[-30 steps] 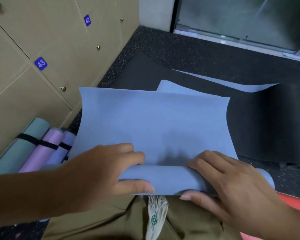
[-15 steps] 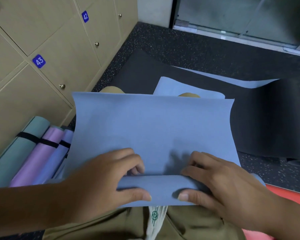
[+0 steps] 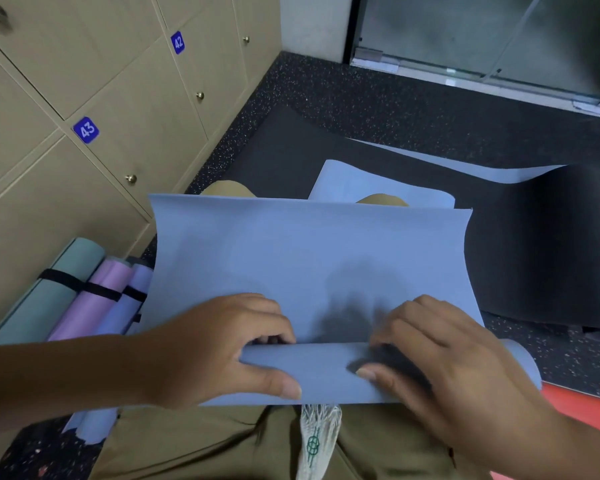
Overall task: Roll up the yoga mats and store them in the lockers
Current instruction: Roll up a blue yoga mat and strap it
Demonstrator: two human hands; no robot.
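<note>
A light blue yoga mat (image 3: 309, 258) lies across my lap, its near end wound into a roll (image 3: 319, 372) and its loose sheet stretching away over my knees to the floor. My left hand (image 3: 222, 348) grips the roll's left part, fingers curled over the top and thumb along the front. My right hand (image 3: 437, 358) grips the right part the same way. Beige lockers (image 3: 125, 109) numbered 42 and 43 stand at the left, doors closed.
Three rolled mats, teal (image 3: 49, 289), lilac (image 3: 94, 299) and blue-violet (image 3: 125, 306), lie strapped against the locker base. A black mat (image 3: 534, 254) is spread on the speckled floor ahead. A red mat (image 3: 582, 407) shows at right. Glass doors (image 3: 482, 32) stand beyond.
Both hands have turned the roll forward, their fingers re-curling over it, and the roll has grown slightly. The loose sheet's far edge has drawn nearer, baring my knees.
</note>
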